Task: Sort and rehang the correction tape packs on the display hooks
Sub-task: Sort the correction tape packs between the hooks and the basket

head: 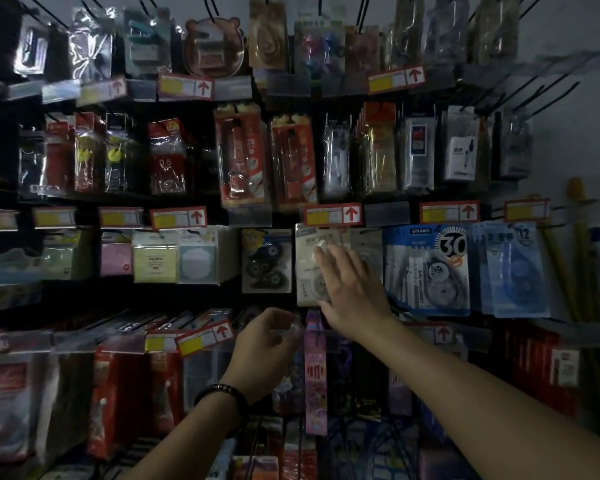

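Note:
A cream correction tape pack (307,268) hangs on a hook in the middle row. My right hand (350,289) lies flat against its front, fingers spread. To its left hangs a pack with black tape rolls (265,259). To its right hang blue packs marked 30 (430,268) and a light blue pack marked 12 (515,268). My left hand (265,344) is lower, curled around something clear and shiny at its fingertips; what it is stays unclear in the dim light.
The wall display is dense with hanging stationery: red pencil packs (241,157) above, sticky notes (155,258) to the left, a pink pack (315,368) below. Price tags (333,214) line each rail. Empty hooks (541,95) jut out at upper right.

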### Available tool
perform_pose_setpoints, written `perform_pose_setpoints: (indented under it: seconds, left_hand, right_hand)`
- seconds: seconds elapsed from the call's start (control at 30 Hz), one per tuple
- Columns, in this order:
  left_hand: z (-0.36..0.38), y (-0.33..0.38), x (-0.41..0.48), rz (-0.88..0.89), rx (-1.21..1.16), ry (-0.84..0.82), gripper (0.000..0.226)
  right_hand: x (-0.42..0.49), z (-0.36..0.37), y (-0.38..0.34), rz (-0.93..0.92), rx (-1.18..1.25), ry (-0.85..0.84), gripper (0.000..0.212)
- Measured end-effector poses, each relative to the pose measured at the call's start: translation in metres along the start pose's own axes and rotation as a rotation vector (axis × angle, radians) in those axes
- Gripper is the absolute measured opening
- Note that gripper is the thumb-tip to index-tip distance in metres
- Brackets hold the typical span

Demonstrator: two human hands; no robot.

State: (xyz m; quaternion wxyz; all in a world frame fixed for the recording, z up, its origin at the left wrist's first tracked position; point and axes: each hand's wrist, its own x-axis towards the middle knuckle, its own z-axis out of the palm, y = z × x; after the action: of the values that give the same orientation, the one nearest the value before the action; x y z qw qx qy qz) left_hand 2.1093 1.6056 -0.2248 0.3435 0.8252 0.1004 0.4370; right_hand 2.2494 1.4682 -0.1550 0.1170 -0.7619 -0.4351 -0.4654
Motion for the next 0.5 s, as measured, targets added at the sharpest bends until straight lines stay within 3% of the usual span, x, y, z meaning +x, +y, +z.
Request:
perform_pose_setpoints:
  seconds: [0.13,0.5]
  left_hand:
    - [-0.004,-0.002,-0.001,0.079,0.140,-0.012,0.023]
    - [-0.005,-0.012,-0.006,0.035,0.097,-0.048,0.024]
  right_hand:
    - [0.005,-0.002,0.002,-0.029,-0.056,-0.034,0.102]
    - [0.012,-0.009,-0.001,0.016,0.024,0.036,0.095]
